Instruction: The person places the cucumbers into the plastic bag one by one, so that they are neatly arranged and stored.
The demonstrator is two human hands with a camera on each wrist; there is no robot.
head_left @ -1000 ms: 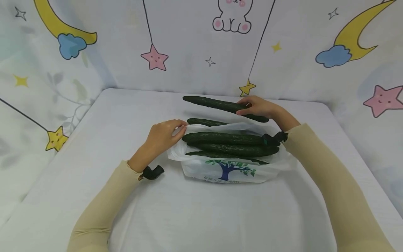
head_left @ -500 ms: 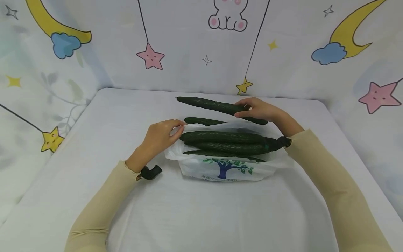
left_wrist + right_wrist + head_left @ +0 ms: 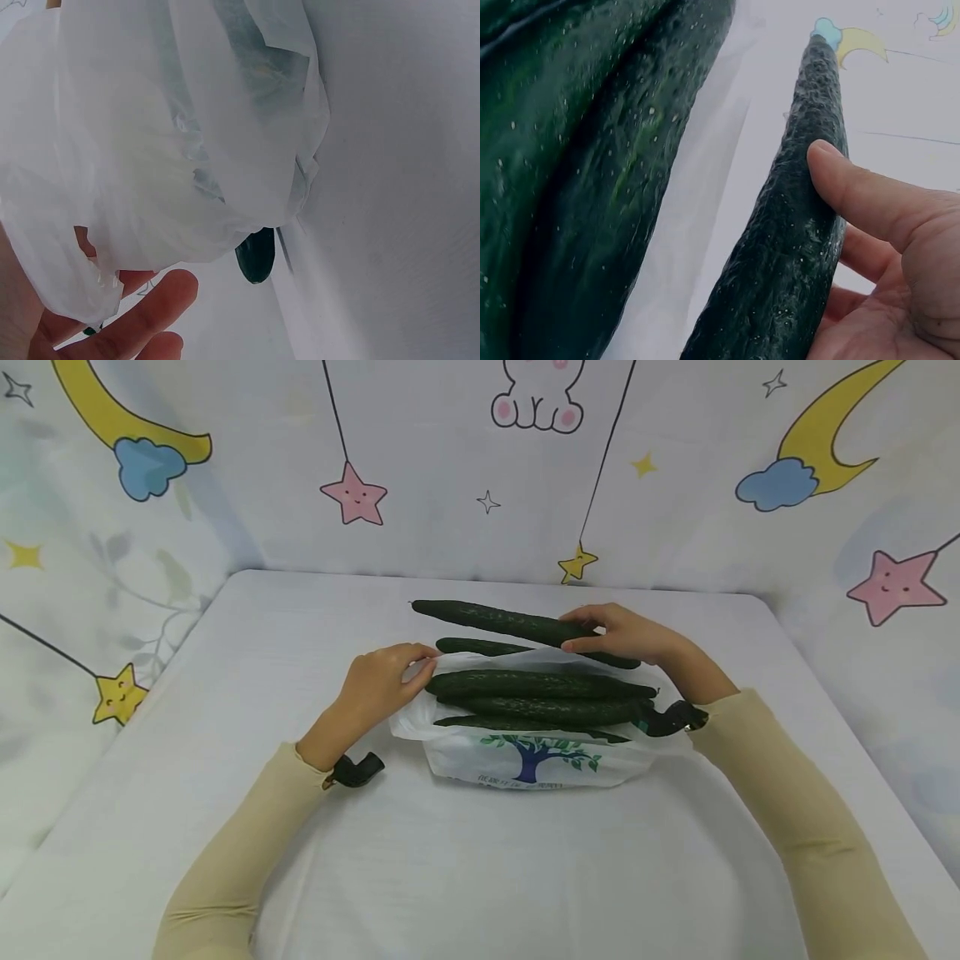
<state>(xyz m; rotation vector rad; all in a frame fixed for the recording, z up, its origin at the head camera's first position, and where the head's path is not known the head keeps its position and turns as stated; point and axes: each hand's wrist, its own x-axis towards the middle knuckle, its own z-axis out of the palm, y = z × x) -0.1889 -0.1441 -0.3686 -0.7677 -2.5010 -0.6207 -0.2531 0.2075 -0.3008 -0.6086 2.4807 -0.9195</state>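
My right hand (image 3: 622, 633) grips a long dark green cucumber (image 3: 495, 619) behind the bag, thumb on its near side. In the right wrist view, the held cucumber (image 3: 780, 225) slants away from the palm, apart from the bagged ones. My left hand (image 3: 384, 683) pinches the left rim of a white plastic bag (image 3: 450, 760) printed with a blue tree. Several cucumbers (image 3: 540, 685) lie side by side in the bag's mouth. Behind its far rim lies another cucumber (image 3: 480, 647), partly hidden by plastic. In the left wrist view, plastic hangs over the thumb side of the left hand (image 3: 127, 322).
Everything stands on a table (image 3: 450, 877) under a white cloth. A backdrop cloth (image 3: 420, 427) with moons and stars rises behind the table's far edge. Dark wrist-camera mounts (image 3: 358, 770) stick out below both sleeves.
The right hand has lowered the held cucumber slightly toward the far rim of the bag, and moved a little nearer. The left hand keeps its pinch on the bag. The whole view has shifted slightly.
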